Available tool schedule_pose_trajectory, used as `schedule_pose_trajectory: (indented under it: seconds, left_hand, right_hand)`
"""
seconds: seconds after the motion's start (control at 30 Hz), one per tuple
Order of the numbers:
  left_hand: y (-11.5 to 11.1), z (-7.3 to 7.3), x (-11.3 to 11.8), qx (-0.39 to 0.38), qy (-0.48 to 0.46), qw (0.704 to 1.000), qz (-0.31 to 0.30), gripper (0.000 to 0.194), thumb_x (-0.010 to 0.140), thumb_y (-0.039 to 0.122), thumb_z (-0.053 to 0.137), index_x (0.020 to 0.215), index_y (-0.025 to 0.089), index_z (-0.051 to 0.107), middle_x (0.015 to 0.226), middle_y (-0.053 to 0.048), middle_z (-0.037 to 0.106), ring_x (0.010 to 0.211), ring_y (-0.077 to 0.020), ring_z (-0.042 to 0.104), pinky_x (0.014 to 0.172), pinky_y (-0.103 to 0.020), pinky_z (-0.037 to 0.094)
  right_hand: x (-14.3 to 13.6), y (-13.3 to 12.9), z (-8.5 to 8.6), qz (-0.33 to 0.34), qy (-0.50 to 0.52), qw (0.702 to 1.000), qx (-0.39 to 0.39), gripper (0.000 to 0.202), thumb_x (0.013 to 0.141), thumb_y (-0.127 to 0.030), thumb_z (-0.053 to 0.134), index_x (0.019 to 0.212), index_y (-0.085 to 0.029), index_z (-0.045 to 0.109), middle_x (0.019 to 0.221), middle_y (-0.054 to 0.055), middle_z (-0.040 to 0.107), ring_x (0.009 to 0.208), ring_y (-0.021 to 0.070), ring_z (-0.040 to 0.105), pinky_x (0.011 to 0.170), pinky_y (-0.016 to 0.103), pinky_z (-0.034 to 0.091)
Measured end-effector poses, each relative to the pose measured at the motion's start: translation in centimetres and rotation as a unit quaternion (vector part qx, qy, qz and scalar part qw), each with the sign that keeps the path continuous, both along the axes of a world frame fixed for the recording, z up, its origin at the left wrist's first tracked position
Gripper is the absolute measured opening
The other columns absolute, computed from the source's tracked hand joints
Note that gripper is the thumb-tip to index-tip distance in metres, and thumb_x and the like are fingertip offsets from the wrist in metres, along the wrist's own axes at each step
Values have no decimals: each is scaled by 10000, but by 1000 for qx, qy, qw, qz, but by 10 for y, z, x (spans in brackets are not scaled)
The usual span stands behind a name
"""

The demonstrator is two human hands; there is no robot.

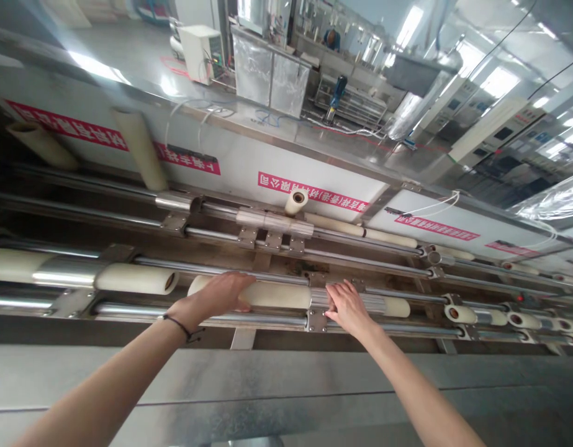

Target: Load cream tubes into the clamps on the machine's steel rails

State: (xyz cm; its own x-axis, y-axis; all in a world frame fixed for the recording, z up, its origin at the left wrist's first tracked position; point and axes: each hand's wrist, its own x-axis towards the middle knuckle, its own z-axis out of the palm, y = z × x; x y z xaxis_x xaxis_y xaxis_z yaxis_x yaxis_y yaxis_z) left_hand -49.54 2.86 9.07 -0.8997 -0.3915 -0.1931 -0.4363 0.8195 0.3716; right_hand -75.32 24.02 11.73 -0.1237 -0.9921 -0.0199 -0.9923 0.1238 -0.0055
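My left hand (218, 296) wraps over the left part of a cream roll (277, 295) that lies along the machine's near rail. My right hand (346, 305) rests flat, fingers spread, on the ribbed metal sleeve (320, 298) at the right end of that roll, just above a bolted bracket (316, 320). A dark band circles my left wrist. A short cream stub (397, 307) sticks out to the right of the sleeve.
Another cream roll (135, 279) lies to the left on the same rail. Steel rods (249, 271) and more cream rolls (344, 226) run behind. A white panel with red labels (309, 189) stands beyond. A grey metal ledge (286, 385) lies under my arms.
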Motion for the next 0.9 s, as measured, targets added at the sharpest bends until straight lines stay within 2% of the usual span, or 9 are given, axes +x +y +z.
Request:
schedule_pose_trajectory:
  seconds: [0.1, 0.3, 0.4, 0.53, 0.67, 0.83, 0.9]
  left_hand:
    - [1, 0, -12, 16, 0, 1000, -15, 531, 691, 317, 731, 1161, 176, 530, 1093, -125, 635, 1030, -291, 588, 866, -372, 473]
    - [24, -9, -32, -65, 60, 995, -45, 556, 633, 332, 791, 1082, 125, 537, 1032, -129, 639, 1035, -253, 576, 1018, -364, 365]
    - [33, -12, -40, -95, 87, 990, -50, 618, 595, 353, 813, 1076, 95, 523, 997, -136, 641, 1014, -254, 582, 1028, -370, 363]
    - [37, -16, -44, -113, 97, 988, -45, 691, 568, 335, 831, 1115, 78, 497, 992, -131, 643, 993, -242, 592, 1031, -371, 365]
    - [40, -12, -41, -120, 97, 988, -32, 637, 589, 348, 818, 1098, 122, 509, 967, -94, 639, 978, -238, 587, 1064, -430, 311]
    - [62, -7, -50, -146, 135, 980, -13, 830, 598, 379, 806, 1274, 149, 383, 1167, -130, 545, 1111, -287, 490, 1093, -528, 219]
    - [72, -8, -57, -144, 121, 982, 10, 792, 637, 374, 780, 1279, 134, 383, 1142, -134, 547, 1072, -286, 508, 1084, -536, 237]
  right_hand:
    - [4, -4, 1, 3, 2, 1000, 5, 533, 569, -257, 839, 998, -148, 543, 881, 39, 620, 901, 206, 560, 1077, 433, 278]
    - [28, -26, -1, 30, 2, 1000, 4, 492, 591, -260, 817, 983, -145, 544, 921, 67, 627, 940, 216, 559, 1092, 427, 252]
    - [43, -39, -3, 39, 4, 999, 7, 460, 608, -273, 803, 970, -146, 548, 931, 77, 630, 946, 221, 560, 1091, 424, 255]
    - [56, -49, -9, 46, 8, 999, 4, 522, 624, -274, 792, 1054, -128, 534, 946, 92, 630, 955, 230, 564, 1087, 422, 261]
    - [62, -52, -17, 28, -8, 1000, 10, 568, 626, -244, 789, 1106, -127, 508, 975, 99, 628, 968, 234, 572, 1057, 426, 302]
    - [68, -52, -19, 13, -18, 1000, 9, 620, 641, -190, 769, 1178, -108, 471, 1074, 128, 598, 1030, 249, 549, 1049, 441, 308]
    - [69, -46, -14, 20, -25, 999, 5, 654, 649, -174, 757, 1220, -117, 443, 1143, 134, 571, 1077, 259, 523, 1056, 460, 304]
